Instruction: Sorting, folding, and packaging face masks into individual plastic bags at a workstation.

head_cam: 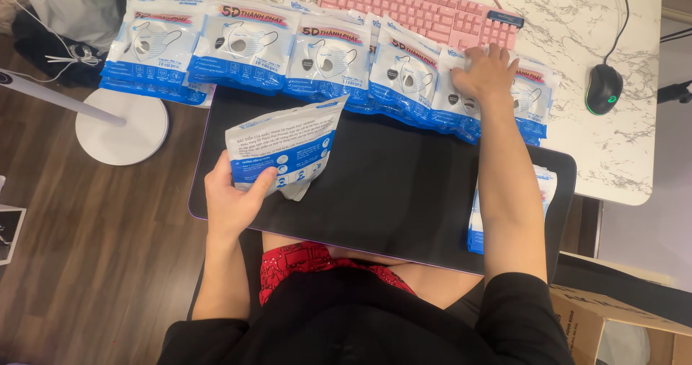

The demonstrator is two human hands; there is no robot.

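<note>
My left hand (232, 201) grips a white and blue mask packet (286, 147), held tilted over the left side of a black desk mat (393, 192). A row of similar mask packets (288, 51) lies overlapping along the far edge of the mat. My right hand (488, 71) rests palm down on the packets at the right end of that row (535, 102), fingers slightly spread. A small stack of more packets (548, 185) sits partly hidden under my right forearm.
A pink keyboard (422, 8) lies behind the row on a marbled white table (577, 41). A black mouse (603, 88) sits to the right. A white round lamp base (122, 126) stands on the wooden floor at left. A cardboard box (613, 325) is lower right.
</note>
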